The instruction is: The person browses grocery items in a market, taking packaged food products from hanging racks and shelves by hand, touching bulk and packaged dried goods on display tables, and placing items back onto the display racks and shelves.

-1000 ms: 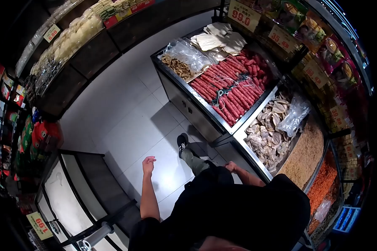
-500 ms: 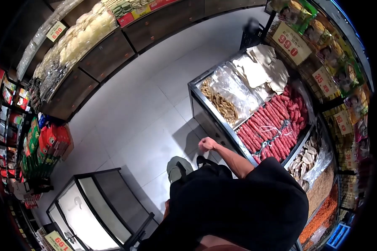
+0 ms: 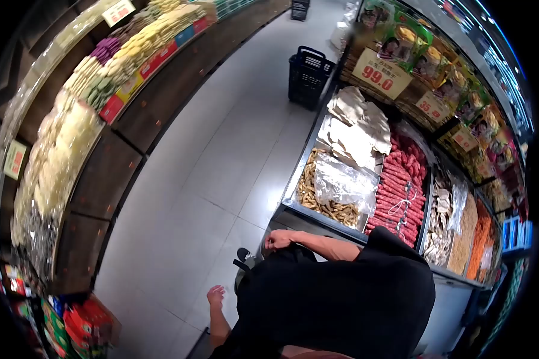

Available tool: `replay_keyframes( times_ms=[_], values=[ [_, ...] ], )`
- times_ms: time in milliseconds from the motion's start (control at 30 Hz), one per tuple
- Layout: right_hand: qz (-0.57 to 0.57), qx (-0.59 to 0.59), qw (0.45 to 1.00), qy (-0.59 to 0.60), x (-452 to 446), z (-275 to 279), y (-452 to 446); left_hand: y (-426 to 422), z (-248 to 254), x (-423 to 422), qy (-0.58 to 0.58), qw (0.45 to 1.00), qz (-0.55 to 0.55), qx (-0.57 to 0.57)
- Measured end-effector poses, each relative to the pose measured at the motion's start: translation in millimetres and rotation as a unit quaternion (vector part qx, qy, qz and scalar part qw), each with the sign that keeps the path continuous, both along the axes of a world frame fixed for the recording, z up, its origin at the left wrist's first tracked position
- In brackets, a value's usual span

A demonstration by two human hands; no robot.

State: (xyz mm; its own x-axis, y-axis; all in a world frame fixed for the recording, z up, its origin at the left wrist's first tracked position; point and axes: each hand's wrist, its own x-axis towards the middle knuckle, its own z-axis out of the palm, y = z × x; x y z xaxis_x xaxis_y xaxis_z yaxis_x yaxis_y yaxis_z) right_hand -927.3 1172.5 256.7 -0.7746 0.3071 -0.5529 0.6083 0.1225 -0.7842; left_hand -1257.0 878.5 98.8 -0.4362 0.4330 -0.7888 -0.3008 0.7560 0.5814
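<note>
My left hand (image 3: 216,294) hangs over the tiled floor, its fingers loosely spread with nothing in them. My right hand (image 3: 276,240) is curled into a loose fist at the front of my body, and I see nothing held in it. Nearest to that hand is the display counter (image 3: 320,225), whose bins lie just beyond my forearm. In the bins are red sausages (image 3: 401,191), thin brown dried goods (image 3: 341,210) partly under a clear plastic sheet (image 3: 344,179), and pale flat dried pieces (image 3: 356,134).
A black shopping basket (image 3: 309,78) stands at the counter's far corner. Shelving (image 3: 96,209) with packed goods lines the left side. The tiled aisle (image 3: 221,143) runs between. Price signs (image 3: 382,73) and bagged goods hang on the right. Red packages (image 3: 90,323) sit at lower left.
The view has turned and moved forward along the aisle. My left hand has come into fuller view, and the basket shows more clearly. The white cabinet has mostly left the view.
</note>
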Motion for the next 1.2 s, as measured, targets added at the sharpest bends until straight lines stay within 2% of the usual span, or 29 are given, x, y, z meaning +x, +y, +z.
replay_keyframes(
  times_ms=[33,100,167,200,267,367,500,600,700,833,933,1033,1100,1167,1200],
  values=[
    [-0.023,0.0,1.0,0.0,-6.0,10.9,8.1,36.6,9.8,-36.3,0.026,0.998,-0.052,-0.008],
    [-0.152,0.091,0.984,0.024,-14.5,21.4,31.1,116.7,15.3,-100.2,0.045,0.993,-0.107,-0.01],
    [-0.214,0.1,0.97,0.057,-18.2,25.5,59.1,206.7,42.8,-140.3,0.085,0.985,-0.15,0.004],
    [-0.296,0.04,0.951,0.081,-17.9,43.1,73.0,246.9,45.0,-155.4,0.086,0.982,-0.169,0.008],
    [-0.418,-0.034,0.897,0.143,-11.9,68.1,107.6,322.8,50.0,-172.5,0.099,0.97,-0.197,0.102],
    [-0.539,-0.003,0.814,0.215,12.5,74.6,174.9,416.1,55.4,-167.4,0.096,0.948,-0.25,0.17],
    [-0.686,0.033,0.643,0.338,64.1,87.1,276.8,483.6,47.1,-139.6,0.059,0.949,-0.262,0.166],
    [-0.721,0.074,0.576,0.378,96.5,119.4,340.6,498.4,44.7,-125.6,0.044,0.964,-0.254,0.071],
    [-0.728,0.118,0.514,0.439,121.9,148.5,381.7,506.0,15.5,-126.6,-0.016,0.964,-0.263,0.039],
    [-0.725,0.145,0.479,0.473,137.4,185.8,398.9,545.9,-11.6,-121.4,0.068,0.888,-0.454,0.022],
    [-0.72,0.198,0.458,0.482,159.4,194.6,399.5,605.0,-12.8,-102.4,0.076,0.85,-0.52,0.032],
    [-0.736,0.215,0.427,0.479,189.0,200.3,401.9,683.4,5.3,-71.8,0.029,0.869,-0.495,0.004],
    [-0.735,0.263,0.435,0.449,210.7,198.5,425.2,733.1,15.7,-44.7,0.012,0.871,-0.491,-0.002],
    [-0.726,0.337,0.441,0.407,225.3,210.2,450.7,781.8,26.6,-21.7,-0.073,0.922,-0.376,0.063],
    [-0.731,0.335,0.424,0.418,230.7,217.0,463.6,800.8,32.9,-13.1,-0.073,0.918,-0.385,0.059]
  ],
)
